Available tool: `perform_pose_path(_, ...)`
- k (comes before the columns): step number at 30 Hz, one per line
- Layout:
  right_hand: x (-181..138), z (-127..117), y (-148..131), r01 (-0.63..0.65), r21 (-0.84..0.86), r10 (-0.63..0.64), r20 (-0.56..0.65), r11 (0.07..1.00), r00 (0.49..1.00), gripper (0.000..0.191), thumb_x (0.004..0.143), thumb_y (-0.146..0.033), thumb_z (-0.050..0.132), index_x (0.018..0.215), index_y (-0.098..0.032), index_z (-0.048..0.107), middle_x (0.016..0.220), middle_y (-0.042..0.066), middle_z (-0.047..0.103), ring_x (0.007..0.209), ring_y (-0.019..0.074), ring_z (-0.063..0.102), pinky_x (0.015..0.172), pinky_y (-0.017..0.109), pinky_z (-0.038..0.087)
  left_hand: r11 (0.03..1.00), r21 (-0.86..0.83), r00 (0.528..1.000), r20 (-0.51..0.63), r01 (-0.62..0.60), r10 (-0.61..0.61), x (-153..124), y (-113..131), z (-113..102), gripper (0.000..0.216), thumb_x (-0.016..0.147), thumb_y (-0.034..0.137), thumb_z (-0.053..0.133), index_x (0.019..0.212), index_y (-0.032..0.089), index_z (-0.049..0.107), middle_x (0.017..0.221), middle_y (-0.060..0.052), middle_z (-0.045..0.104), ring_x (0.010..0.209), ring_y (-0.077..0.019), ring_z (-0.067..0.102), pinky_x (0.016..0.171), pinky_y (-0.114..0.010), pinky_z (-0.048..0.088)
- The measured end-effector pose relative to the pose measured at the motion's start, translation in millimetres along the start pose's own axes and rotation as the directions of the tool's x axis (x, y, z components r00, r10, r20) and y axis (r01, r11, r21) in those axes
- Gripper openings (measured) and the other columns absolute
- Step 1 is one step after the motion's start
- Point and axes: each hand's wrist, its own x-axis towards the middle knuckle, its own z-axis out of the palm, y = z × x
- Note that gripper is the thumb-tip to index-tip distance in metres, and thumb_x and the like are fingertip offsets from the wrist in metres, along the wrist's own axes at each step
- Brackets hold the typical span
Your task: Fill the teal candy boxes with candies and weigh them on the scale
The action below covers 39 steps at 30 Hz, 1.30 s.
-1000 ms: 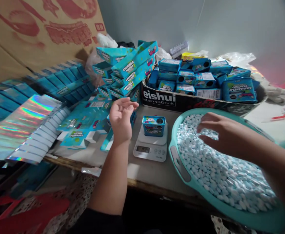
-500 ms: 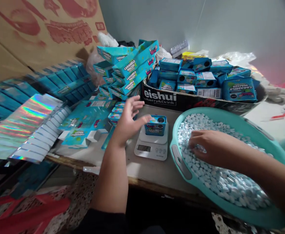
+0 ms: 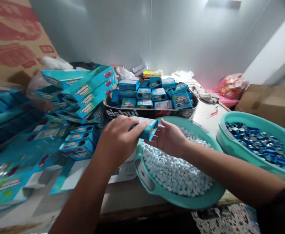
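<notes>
A small blue candy box is tipped on its side in my left hand, whose fingers are closed around it. My right hand is just right of the box's end, palm turned toward it, thumb and fingers apart. I cannot tell whether its fingertips touch the box. Below my right hand lies the turquoise tub, full of small pale-blue and white candies. The white scale is mostly hidden behind my left forearm and hand.
Behind the tub, a black carton holds many blue boxes. Stacked blue display trays stand left, near filled boxes and flat cardboard. Another turquoise tub at the right holds shiny blue and silver round pieces.
My left hand has taken the candy box off the scale and brought it over the tub's left edge. My right hand has risen out of the candies to the box. The view has swung right.
</notes>
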Motion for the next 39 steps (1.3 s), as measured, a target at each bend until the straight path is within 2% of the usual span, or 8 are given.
perform_pose_path(6,4.6,-5.3,-5.2,0.035,0.157,-0.021,-0.089,0.987,0.996,0.049,0.11,-0.034,0.02,0.102,-0.012,0.063,0.073,0.006,0.067,0.059,0.0159,0.063,0.056,0.024,0.055,0.953,0.006,0.952,0.059,-0.303,0.302,25.2,13.3,8.6,0.037,0.089,0.016,0.062,0.117,0.04,0.068,0.098,-0.002,0.071,0.09,-0.0232,0.064,0.081,-0.037,0.049)
perform_pose_path(12,12.6,-13.5,-6.0,0.112,-0.159,-0.135,-0.145,0.981,0.98,0.048,0.108,-0.028,0.018,0.095,-0.013,0.062,0.067,0.004,0.062,0.054,0.0149,0.056,0.053,0.022,0.051,0.908,0.109,0.911,0.13,-0.405,0.391,24.9,8.1,14.7,0.038,0.091,0.015,0.057,0.119,0.039,0.067,0.105,-0.001,0.073,0.097,-0.0236,0.065,0.085,-0.039,0.051)
perform_pose_path(16,14.7,-24.5,-5.2,0.301,-0.545,-0.398,-0.066,0.782,0.915,0.036,0.106,-0.037,0.038,0.095,-0.017,0.066,0.087,0.004,0.066,0.086,0.0186,0.063,0.083,0.029,0.053,0.969,0.103,0.971,0.11,-0.225,0.214,13.0,5.1,16.6,0.041,0.089,0.013,0.055,0.122,0.033,0.067,0.108,-0.005,0.072,0.099,-0.0264,0.064,0.086,-0.041,0.052)
perform_pose_path(19,8.7,-30.0,-11.0,0.486,-0.83,-0.564,0.272,0.272,0.78,0.029,0.1,-0.041,0.052,0.095,-0.019,0.07,0.114,0.007,0.065,0.117,0.0244,0.054,0.106,0.035,0.038,0.997,-0.01,0.995,0.065,0.072,-0.071,-9.5,1.6,12.0,0.04,0.086,0.021,0.061,0.125,0.03,0.065,0.113,-0.007,0.07,0.104,-0.0271,0.064,0.091,-0.04,0.052)
perform_pose_path(23,-1.9,-28.6,-20.3,0.488,-0.844,-0.538,0.525,-0.225,0.66,0.045,0.107,-0.044,0.033,0.108,-0.018,0.07,0.123,0.012,0.063,0.121,0.0261,0.053,0.106,0.04,0.04,0.816,-0.238,0.837,-0.018,0.527,-0.546,-50.4,-13.8,4.6,0.04,0.077,0.035,0.077,0.114,0.025,0.068,0.105,-0.007,0.071,0.096,-0.0269,0.067,0.088,-0.039,0.055)
perform_pose_path(27,-6.3,-23.3,-19.2,0.452,-0.845,-0.498,0.535,-0.287,0.683,0.042,0.106,-0.043,0.036,0.119,-0.018,0.067,0.128,0.013,0.061,0.125,0.0276,0.052,0.106,0.045,0.041,0.412,-0.446,0.533,0.188,0.795,-0.825,-86.5,-33.7,4.9,0.043,0.063,0.04,0.086,0.096,0.02,0.068,0.088,-0.007,0.073,0.081,-0.0272,0.069,0.075,-0.04,0.058)
perform_pose_path(30,-10.4,-20.8,-15.6,0.45,-0.843,-0.408,0.537,-0.294,0.739,0.038,0.106,-0.042,0.039,0.122,-0.02,0.065,0.133,0.012,0.058,0.126,0.0285,0.052,0.105,0.045,0.044,0.174,-0.537,0.404,0.346,0.825,-0.846,-101.3,-39.0,3.7,0.06,0.063,0.043,0.087,0.113,0.018,0.066,0.102,-0.012,0.073,0.095,-0.0296,0.07,0.086,-0.045,0.058)
perform_pose_path(39,-22.7,-29.0,-32.8,0.464,-0.751,-0.119,0.575,-0.47,0.81,0.031,0.105,-0.039,0.043,0.124,-0.023,0.063,0.132,0.01,0.059,0.12,0.0296,0.056,0.101,0.045,0.048,0.163,-0.839,0.487,0.133,0.519,-0.863,-110.8,-42.1,-13.1,0.058,0.081,0.052,0.071,0.132,0.026,0.061,0.141,-0.013,0.059,0.138,-0.0298,0.048,0.12,-0.049,0.032)
